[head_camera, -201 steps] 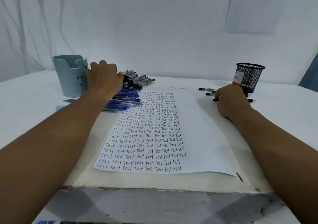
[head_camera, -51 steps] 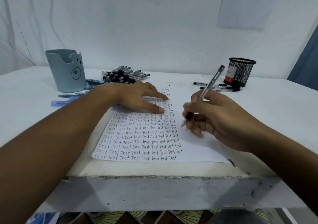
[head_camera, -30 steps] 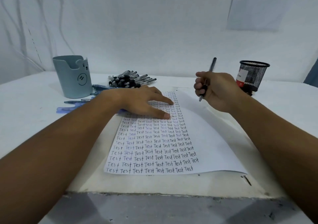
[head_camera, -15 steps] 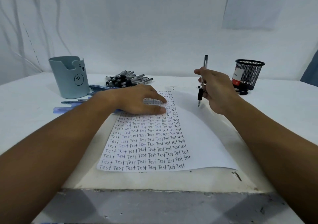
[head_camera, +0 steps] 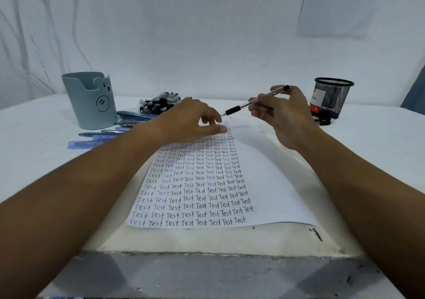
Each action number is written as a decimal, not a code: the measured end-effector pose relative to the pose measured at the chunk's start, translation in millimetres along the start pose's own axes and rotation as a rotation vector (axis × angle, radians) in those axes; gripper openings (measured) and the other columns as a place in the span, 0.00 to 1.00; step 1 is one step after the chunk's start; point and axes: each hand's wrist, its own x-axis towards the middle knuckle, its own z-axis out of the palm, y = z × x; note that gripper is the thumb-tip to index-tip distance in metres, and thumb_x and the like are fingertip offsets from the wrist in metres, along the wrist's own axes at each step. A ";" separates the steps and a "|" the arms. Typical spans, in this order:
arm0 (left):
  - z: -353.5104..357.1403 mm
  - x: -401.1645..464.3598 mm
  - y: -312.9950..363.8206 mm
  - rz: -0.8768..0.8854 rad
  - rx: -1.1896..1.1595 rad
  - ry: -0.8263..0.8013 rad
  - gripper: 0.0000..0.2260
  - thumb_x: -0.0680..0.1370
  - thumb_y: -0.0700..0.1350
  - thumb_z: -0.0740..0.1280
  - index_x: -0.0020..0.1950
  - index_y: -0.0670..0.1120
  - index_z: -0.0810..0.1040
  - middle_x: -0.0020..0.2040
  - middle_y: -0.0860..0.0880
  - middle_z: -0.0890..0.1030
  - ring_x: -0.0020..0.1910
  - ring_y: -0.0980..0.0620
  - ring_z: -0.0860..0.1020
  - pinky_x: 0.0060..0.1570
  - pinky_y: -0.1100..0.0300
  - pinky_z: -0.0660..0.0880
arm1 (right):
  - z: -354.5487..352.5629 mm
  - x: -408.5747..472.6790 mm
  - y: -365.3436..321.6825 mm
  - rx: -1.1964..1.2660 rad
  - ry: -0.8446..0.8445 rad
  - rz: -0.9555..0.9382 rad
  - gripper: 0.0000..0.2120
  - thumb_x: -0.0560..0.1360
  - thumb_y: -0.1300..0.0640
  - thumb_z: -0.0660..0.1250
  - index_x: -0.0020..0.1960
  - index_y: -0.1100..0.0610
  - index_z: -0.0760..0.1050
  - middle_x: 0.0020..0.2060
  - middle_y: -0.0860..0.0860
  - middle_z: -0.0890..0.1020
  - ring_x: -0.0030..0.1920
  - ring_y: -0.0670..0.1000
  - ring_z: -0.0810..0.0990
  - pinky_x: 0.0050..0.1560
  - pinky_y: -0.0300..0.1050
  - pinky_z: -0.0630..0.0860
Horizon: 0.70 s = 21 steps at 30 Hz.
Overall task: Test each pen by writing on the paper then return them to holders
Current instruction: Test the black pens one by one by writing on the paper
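A white paper (head_camera: 264,179) filled with rows of the word "Test" lies in the middle of the table. My right hand (head_camera: 282,114) pinches a black pen (head_camera: 250,102) above the paper's far end, its tip pointing left. My left hand (head_camera: 190,121) hovers over the top of the written columns, fingers loosely bent, just beside the pen tip. A pale blue bear holder (head_camera: 89,101) stands at far left and a black mesh holder (head_camera: 331,97) at far right. Black pens (head_camera: 158,104) and blue pens (head_camera: 110,130) lie heaped near the blue holder.
A few black pens (head_camera: 322,120) lie at the foot of the mesh holder. The table's worn front edge (head_camera: 207,252) runs across below the paper. A white wall stands close behind the table.
My right hand turned the pen from upright to nearly level, tip pointing left toward my left hand. My left hand lifted off the paper and its fingers bent.
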 end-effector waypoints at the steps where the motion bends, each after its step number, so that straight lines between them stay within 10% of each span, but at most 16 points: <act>1: 0.5 0.5 0.3 0.008 -0.005 0.019 0.17 0.75 0.61 0.67 0.53 0.50 0.83 0.47 0.55 0.83 0.48 0.58 0.78 0.45 0.65 0.70 | -0.2 0.4 0.8 -0.003 -0.015 0.004 0.14 0.77 0.70 0.65 0.57 0.60 0.63 0.40 0.61 0.82 0.36 0.57 0.81 0.41 0.44 0.82; 7: -1.7 3.0 2.8 -0.047 0.022 0.185 0.13 0.74 0.55 0.71 0.42 0.45 0.79 0.37 0.50 0.81 0.39 0.49 0.78 0.43 0.53 0.75 | -0.3 -1.1 3.3 -0.044 -0.088 0.040 0.13 0.77 0.68 0.66 0.56 0.59 0.64 0.43 0.61 0.84 0.38 0.55 0.81 0.40 0.45 0.80; 14: -1.9 -0.1 5.8 -0.021 0.029 0.131 0.11 0.79 0.52 0.66 0.51 0.47 0.84 0.40 0.50 0.83 0.39 0.51 0.78 0.45 0.53 0.73 | -1.4 0.5 5.6 -0.133 -0.123 0.042 0.10 0.79 0.61 0.67 0.55 0.57 0.66 0.46 0.60 0.85 0.39 0.53 0.81 0.41 0.47 0.80; 21: -20.1 -7.0 -28.7 -0.289 0.201 0.262 0.14 0.81 0.52 0.62 0.48 0.44 0.82 0.35 0.48 0.79 0.31 0.51 0.74 0.36 0.57 0.72 | -42.7 25.9 13.2 -1.578 0.048 -0.208 0.15 0.78 0.60 0.61 0.64 0.54 0.74 0.57 0.54 0.80 0.63 0.58 0.72 0.60 0.51 0.69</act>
